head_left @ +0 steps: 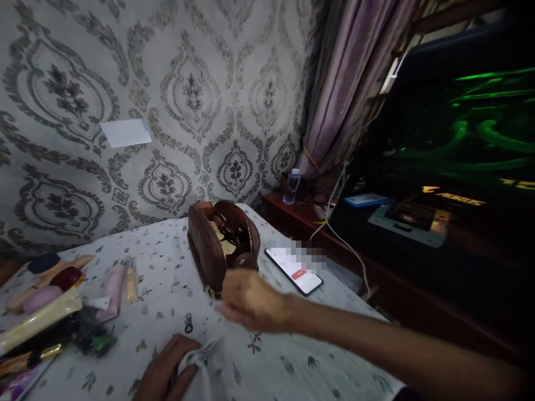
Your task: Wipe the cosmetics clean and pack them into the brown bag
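From the head view, looking forward and down over a white printed sheet: a jumble of cosmetics along the left side, with a cream-coloured tube, a dark bottle with a green cap, a pink tube and a slim yellow bottle. To the right of the bag, just beyond the right wrist, a phone lying flat with lit screen, close to the sheet's right-hand edge. Past that edge, a red-brown table bearing a clear bottle, then a loose white cable and a dark computer case glowing green. Behind everything, a patterned wall and a tied purple curtain.

In the middle of the sheet, a brown bag standing unzipped, with gold and dark items showing inside. At its near end, right hand with fingers curled inward and blurred; cannot tell how tightly closed, whether pinching anything, or whether touching the bag. Nearer, at the bottom, left hand with fingers bent around a bunched white cloth, in front of the bag and apart from it.

Between cosmetics and bag, a broad stretch of printed sheet; on the right, only a narrow strip between bag and phone. At the far side, bag close to the wall; across the lower right, right forearm lying over the sheet's edge in view.
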Demonstrator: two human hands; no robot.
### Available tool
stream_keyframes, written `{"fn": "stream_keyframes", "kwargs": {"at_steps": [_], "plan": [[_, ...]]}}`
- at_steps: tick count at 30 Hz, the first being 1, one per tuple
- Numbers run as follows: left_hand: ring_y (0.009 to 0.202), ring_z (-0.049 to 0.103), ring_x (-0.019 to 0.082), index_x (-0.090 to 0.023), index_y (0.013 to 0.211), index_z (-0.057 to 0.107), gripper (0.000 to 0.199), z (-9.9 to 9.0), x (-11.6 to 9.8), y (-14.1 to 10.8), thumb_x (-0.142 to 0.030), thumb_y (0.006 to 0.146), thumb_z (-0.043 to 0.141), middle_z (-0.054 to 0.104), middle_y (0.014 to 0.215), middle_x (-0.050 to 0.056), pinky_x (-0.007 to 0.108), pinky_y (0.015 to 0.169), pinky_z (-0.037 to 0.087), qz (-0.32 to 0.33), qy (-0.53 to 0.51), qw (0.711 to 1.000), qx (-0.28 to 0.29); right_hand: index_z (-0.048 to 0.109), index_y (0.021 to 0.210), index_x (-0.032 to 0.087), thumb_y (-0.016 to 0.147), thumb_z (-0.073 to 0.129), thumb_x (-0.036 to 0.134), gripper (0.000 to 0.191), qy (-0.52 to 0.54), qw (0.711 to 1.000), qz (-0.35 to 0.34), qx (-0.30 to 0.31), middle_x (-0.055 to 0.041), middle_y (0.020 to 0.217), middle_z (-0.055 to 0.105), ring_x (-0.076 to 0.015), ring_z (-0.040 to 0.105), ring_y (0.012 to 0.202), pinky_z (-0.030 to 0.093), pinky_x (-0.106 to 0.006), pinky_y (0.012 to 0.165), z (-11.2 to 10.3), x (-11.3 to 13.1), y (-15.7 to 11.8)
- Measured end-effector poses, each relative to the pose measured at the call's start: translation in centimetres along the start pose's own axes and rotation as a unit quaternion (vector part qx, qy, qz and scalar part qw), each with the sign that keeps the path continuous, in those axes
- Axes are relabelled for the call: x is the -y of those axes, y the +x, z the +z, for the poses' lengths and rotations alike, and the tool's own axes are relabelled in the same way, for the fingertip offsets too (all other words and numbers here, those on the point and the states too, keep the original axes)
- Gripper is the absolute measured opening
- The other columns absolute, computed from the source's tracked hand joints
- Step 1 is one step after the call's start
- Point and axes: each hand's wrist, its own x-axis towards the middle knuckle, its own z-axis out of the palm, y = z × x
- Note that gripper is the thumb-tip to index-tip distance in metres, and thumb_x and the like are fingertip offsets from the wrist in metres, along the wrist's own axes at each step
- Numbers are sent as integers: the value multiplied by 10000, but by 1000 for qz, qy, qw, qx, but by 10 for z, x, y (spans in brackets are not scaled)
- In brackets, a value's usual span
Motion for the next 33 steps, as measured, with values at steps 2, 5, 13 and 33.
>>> {"fn": "stream_keyframes", "kwargs": {"at_steps": [2,5,13,33], "plan": [[959,701,211,-230,1067,701,280,-1,2,0,-399,921,531,738,1037,85,253,850,567,-23,-5,1000,-5,584,621,171,951,551,296,354,77,996,-13,37,-5,617,604,-131,529,635,379,-256,641,34,25,-16],[1036,692,252,-207,1135,694,397,0,7,1,-479,878,562,730,1128,105,317,915,560,-78,-18,995,-58,630,701,159,917,620,387,314,159,981,73,83,4,690,657,-114,575,666,399,-218,635,71,51,-25],[1140,640,340,-202,1122,725,600,-3,17,2,-642,740,588,728,1162,94,451,1041,482,-100,-132,978,-127,719,880,170,865,651,438,277,242,939,205,134,-20,823,721,-150,620,725,391,-232,632,97,81,2],[882,658,224,-182,1046,611,348,-42,14,-13,-415,909,391,692,972,69,309,782,535,-45,132,979,-150,624,690,160,767,662,132,90,565,743,357,-29,69,630,526,-74,462,598,388,-185,609,117,103,27]]}}
